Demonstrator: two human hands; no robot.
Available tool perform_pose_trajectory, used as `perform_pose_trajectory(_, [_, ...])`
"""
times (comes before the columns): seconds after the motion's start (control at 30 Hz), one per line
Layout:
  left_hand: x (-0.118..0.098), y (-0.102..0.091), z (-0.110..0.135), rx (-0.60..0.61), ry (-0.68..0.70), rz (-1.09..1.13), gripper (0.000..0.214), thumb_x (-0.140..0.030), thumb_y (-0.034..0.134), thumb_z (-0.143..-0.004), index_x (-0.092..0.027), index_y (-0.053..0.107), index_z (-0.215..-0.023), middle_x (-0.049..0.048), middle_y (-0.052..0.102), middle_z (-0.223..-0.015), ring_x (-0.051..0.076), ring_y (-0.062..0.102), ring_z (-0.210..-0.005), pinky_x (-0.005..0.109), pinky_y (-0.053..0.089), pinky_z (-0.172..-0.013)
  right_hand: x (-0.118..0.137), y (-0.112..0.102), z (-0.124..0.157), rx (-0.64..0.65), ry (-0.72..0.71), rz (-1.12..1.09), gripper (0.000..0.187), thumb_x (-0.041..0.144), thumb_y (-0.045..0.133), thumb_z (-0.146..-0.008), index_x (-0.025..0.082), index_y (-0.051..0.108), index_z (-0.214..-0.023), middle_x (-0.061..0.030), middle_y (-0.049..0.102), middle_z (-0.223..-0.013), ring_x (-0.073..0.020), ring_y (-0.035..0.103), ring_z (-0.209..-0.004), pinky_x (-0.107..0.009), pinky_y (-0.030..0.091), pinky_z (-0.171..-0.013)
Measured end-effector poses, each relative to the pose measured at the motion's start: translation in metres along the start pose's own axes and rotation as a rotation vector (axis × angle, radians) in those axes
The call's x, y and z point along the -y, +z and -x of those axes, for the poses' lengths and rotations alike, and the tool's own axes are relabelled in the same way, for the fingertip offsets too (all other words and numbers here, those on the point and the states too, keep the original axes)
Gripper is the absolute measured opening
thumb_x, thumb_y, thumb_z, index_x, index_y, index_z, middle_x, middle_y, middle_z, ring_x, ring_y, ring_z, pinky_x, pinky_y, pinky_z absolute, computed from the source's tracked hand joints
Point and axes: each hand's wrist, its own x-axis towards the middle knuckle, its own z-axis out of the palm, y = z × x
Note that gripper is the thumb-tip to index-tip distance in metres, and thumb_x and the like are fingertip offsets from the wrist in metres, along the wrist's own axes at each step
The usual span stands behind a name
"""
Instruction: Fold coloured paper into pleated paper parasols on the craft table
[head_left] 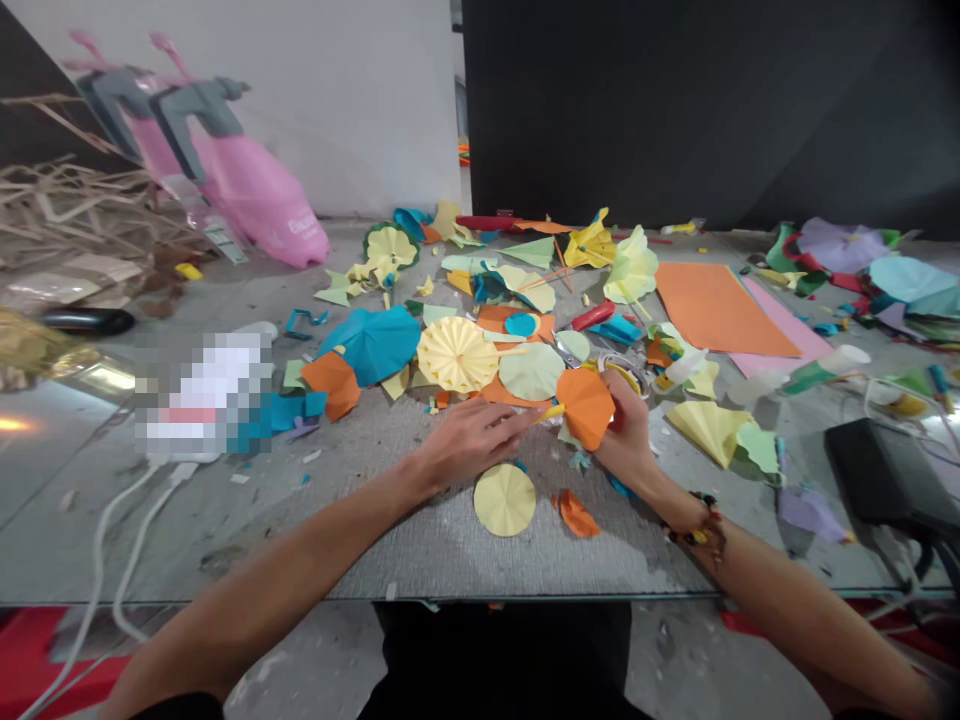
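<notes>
- Bare forearms [247,610] reach in from the near edge of the table, and a beaded bracelet [701,525] sits on the right wrist.
- Right hand [626,430] is curled closed around an orange pleated paper disc [586,406], holding it up just off the tabletop.
- Left hand [469,442] stretches across from the other side, close to the right hand but apart from it. Its fingertips [525,420] meet a thin yellow stick [552,411] that runs into the orange disc; from here I can't tell whether they are gripping it.
- Just below the hands, a pale yellow pleated disc [505,499] and torn orange scraps [577,515] lie on the grey textured table top [420,560].
- Beyond them are a yellow paper fan [457,353], a teal paper disc [373,345] and scissors [566,350].
- Farther right lie an orange sheet [720,310] overlapping a pink sheet [780,342], with a black box [877,470] nearer the table edge.
- Over on the left, a blurred object [202,390] trails white cables [112,540].
- Behind the table stands a pink scooter [240,180].
</notes>
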Motion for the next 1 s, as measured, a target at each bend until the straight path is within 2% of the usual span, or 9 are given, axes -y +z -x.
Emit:
perform_pose_trajectory(0.2, [0.002, 0.002, 0.003, -0.005, -0.007, 0.001, 0.041, -0.022, 0.056, -0.103, -0.025, 0.054, -0.144, 0.0033, 0.074, -0.102, 0.016, 0.07, -0.085, 0.029, 0.057, -0.076, -0.007, 0.002, -0.002, 0.02, 0.097, -0.172, 0.02, 0.036, 0.084, -0.076, 0.025, 0.069, -0.083, -0.0015, 0.064, -0.087, -0.0196, 0.06, -0.081, -0.033, 0.051, -0.069])
perform_pose_trajectory(0.3, [0.002, 0.002, 0.003, -0.03, -0.011, 0.014, 0.039, -0.021, 0.057, -0.102, -0.023, 0.056, -0.142, 0.0033, 0.074, -0.102, 0.016, 0.07, -0.084, 0.029, 0.058, -0.076, -0.006, 0.002, -0.002, 0.06, 0.146, -0.205, 0.016, 0.037, 0.083, -0.079, 0.026, 0.073, -0.084, -0.0025, 0.066, -0.089, -0.0193, 0.062, -0.081, -0.033, 0.053, -0.07])
perform_pose_trajectory(0.43, [0.0, -0.001, 0.0, -0.04, -0.037, 0.019, 0.037, -0.022, 0.055, -0.103, -0.022, 0.057, -0.14, 0.0035, 0.074, -0.099, 0.016, 0.07, -0.083, 0.029, 0.059, -0.077, -0.004, 0.0, -0.002, 0.071, 0.141, -0.165, 0.01, 0.036, 0.073, -0.087, 0.027, 0.076, -0.084, -0.003, 0.069, -0.088, -0.0202, 0.064, -0.082, -0.036, 0.053, -0.073])
perform_pose_trajectory(0.57, [0.0, -0.005, -0.002, -0.045, -0.044, -0.001, 0.04, -0.024, 0.052, -0.105, -0.019, 0.054, -0.144, 0.0037, 0.072, -0.094, 0.017, 0.07, -0.082, 0.03, 0.059, -0.077, -0.003, -0.003, -0.002, 0.104, 0.172, -0.136, 0.022, 0.043, 0.064, -0.095, 0.029, 0.078, -0.085, -0.0038, 0.075, -0.093, -0.0246, 0.069, -0.091, -0.043, 0.055, -0.085])
perform_pose_trajectory(0.67, [0.0, -0.005, -0.003, -0.041, -0.058, -0.017, 0.038, -0.027, 0.051, -0.106, -0.017, 0.054, -0.143, 0.0035, 0.071, -0.091, 0.017, 0.07, -0.082, 0.03, 0.059, -0.077, -0.001, -0.005, -0.001, 0.158, 0.177, -0.125, 0.031, 0.057, 0.066, -0.093, 0.029, 0.079, -0.093, -0.0056, 0.076, -0.097, -0.0277, 0.069, -0.096, -0.047, 0.056, -0.088])
perform_pose_trajectory(0.77, [-0.002, -0.003, -0.004, -0.04, -0.071, -0.041, 0.034, -0.028, 0.049, -0.107, -0.017, 0.057, -0.138, 0.0039, 0.071, -0.09, 0.017, 0.07, -0.082, 0.031, 0.058, -0.076, 0.003, -0.005, 0.001, 0.219, 0.117, -0.087, 0.045, 0.068, 0.068, -0.086, 0.027, 0.078, -0.099, -0.0068, 0.076, -0.101, -0.0289, 0.069, -0.097, -0.048, 0.055, -0.091])
perform_pose_trajectory(0.87, [-0.002, -0.006, -0.007, -0.027, -0.122, -0.07, 0.021, -0.022, 0.049, -0.104, -0.017, 0.063, -0.119, 0.0056, 0.071, -0.092, 0.019, 0.069, -0.084, 0.033, 0.056, -0.076, 0.008, -0.001, 0.002, 0.191, 0.115, 0.006, 0.031, 0.055, 0.072, -0.088, 0.025, 0.076, -0.094, -0.0063, 0.075, -0.1, -0.0264, 0.069, -0.096, -0.043, 0.055, -0.089])
perform_pose_trajectory(0.93, [0.007, -0.011, -0.007, -0.03, -0.227, -0.107, 0.015, -0.018, 0.047, -0.101, -0.018, 0.062, -0.104, 0.0068, 0.068, -0.09, 0.022, 0.065, -0.084, 0.036, 0.054, -0.076, 0.009, 0.002, 0.002, 0.134, 0.126, 0.058, 0.019, 0.043, 0.07, -0.092, 0.025, 0.074, -0.089, -0.005, 0.073, -0.095, -0.0234, 0.069, -0.091, -0.039, 0.055, -0.083])
perform_pose_trajectory(1.0, [0.025, -0.018, -0.004, -0.125, -0.374, -0.142, 0.014, -0.02, 0.043, -0.101, -0.018, 0.057, -0.099, 0.009, 0.063, -0.091, 0.026, 0.062, -0.086, 0.041, 0.053, -0.079, 0.009, 0.003, 0.001, 0.078, 0.13, 0.101, 0.016, 0.038, 0.068, -0.094, 0.024, 0.071, -0.086, -0.0026, 0.071, -0.086, -0.0207, 0.066, -0.081, -0.035, 0.053, -0.075])
